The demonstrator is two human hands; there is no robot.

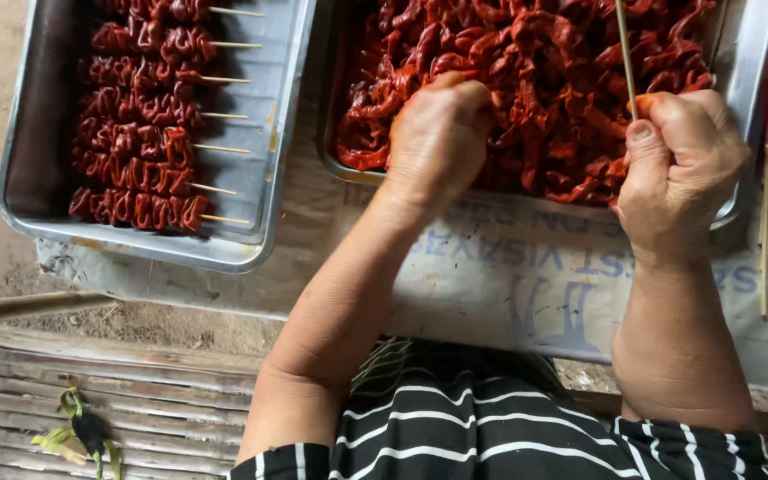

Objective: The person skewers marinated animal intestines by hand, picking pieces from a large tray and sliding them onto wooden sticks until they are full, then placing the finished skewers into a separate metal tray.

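Printed sack cloth [526, 293] over worn table, two steel trays [260, 222] on top

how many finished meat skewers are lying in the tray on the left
8 finished skewers can be counted, stacked in one column down the left metal tray, sticks pointing right, from the top edge to the lowest near the front rim. More may be cut off above the frame.

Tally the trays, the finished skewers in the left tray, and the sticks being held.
Metal trays: 2, left tray and right tray
Finished skewers: 7
Stick held in the right hand: 1
Total: 10
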